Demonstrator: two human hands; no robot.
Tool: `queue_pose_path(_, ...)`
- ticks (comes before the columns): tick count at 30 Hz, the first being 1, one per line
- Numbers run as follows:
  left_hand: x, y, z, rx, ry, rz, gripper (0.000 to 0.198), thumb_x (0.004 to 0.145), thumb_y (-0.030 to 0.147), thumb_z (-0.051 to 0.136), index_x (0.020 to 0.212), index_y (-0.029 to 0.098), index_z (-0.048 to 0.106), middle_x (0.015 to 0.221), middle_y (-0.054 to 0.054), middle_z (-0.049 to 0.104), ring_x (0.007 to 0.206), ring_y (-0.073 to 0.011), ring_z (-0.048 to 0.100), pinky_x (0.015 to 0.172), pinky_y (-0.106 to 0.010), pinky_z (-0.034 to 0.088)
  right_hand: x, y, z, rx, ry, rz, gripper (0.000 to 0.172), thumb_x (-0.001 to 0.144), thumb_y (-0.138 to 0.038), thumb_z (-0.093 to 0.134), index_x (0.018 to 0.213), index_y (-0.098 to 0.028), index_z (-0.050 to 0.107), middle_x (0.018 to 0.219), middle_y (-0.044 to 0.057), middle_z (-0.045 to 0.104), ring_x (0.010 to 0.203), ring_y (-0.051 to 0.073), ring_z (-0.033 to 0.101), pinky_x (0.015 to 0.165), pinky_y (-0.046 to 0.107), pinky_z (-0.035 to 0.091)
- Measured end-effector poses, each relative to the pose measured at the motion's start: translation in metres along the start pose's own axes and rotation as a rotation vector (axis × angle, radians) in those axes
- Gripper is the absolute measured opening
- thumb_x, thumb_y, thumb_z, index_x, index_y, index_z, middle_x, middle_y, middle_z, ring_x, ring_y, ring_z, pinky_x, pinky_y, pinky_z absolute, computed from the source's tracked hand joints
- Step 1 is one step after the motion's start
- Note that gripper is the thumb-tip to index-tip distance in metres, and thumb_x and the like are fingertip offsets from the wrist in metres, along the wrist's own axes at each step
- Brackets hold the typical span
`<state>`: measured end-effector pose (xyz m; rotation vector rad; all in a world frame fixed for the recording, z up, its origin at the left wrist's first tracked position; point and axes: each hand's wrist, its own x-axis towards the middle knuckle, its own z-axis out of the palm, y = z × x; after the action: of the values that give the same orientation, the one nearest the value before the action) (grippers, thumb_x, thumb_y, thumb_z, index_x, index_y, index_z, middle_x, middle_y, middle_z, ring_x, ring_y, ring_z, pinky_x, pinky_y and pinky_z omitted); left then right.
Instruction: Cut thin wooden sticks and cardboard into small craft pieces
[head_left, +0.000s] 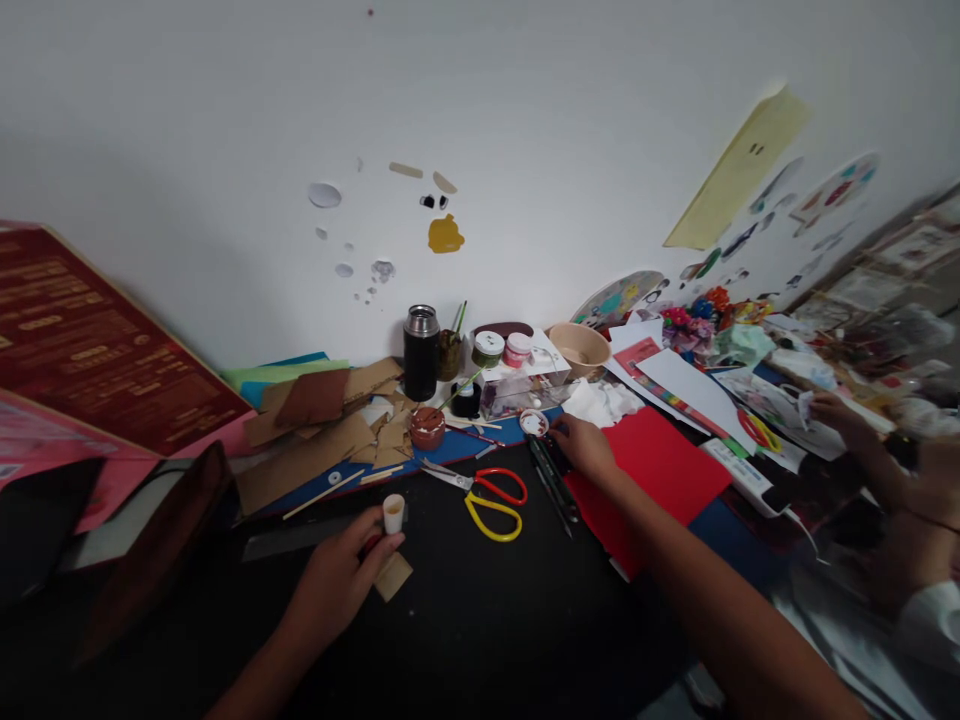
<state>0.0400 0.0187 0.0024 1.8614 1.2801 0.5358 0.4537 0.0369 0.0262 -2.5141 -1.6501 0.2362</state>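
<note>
My left hand [341,565] is closed around a small white cup-like cylinder [393,514] with a tan inside, held upright above the black tabletop. Something red shows between its fingers, and a small square of cardboard [394,577] is just below. Over on the right, my right hand [585,447] has its fingertips pinched at the edge of a white jar lid [534,424] with reddish-brown stains. Between both hands lie scissors [480,495] with one red and one yellow handle. An open jar of brown paint [427,427] stands behind them.
Dark pen-like tools [553,485] and red paper [660,475] lie near my right hand. Torn cardboard [315,455], a black thermos [421,355], paint jars [488,348] and a tan bowl [580,348] line the wall. Another person's hand [840,415] is at far right, beside a power strip [742,475].
</note>
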Motion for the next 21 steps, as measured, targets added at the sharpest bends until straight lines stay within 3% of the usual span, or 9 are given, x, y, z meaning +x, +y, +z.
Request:
queue_pose_path(8, 0.0007, 0.0036, -0.0006, 0.023, 0.017, 0.019, 0.033, 0.090, 0.052, 0.051, 0.106, 0.026, 0.065, 0.071, 0.003, 0.072, 0.065, -0.0211, 0.068, 0.064, -0.028, 0.045, 0.0030, -0.0059, -0.0041, -0.079, -0.031, -0.036, 0.022, 0.100, -0.031, 0.057, 0.112, -0.020, 0.072, 0.104, 0.013, 0.077, 0.093, 0.027, 0.070, 0.066, 0.027, 0.038)
queue_pose_path(21, 0.0010, -0.0019, 0.0011, 0.043, -0.010, 0.034, 0.037, 0.092, 0.053, 0.049, 0.111, 0.025, 0.064, 0.071, 0.002, 0.072, 0.068, -0.0224, 0.069, 0.063, -0.028, 0.044, 0.0047, -0.0038, -0.0036, -0.076, -0.044, -0.055, 0.023, 0.100, -0.030, 0.056, 0.114, -0.019, 0.071, 0.103, 0.012, 0.076, 0.093, 0.026, 0.070, 0.068, 0.027, 0.040)
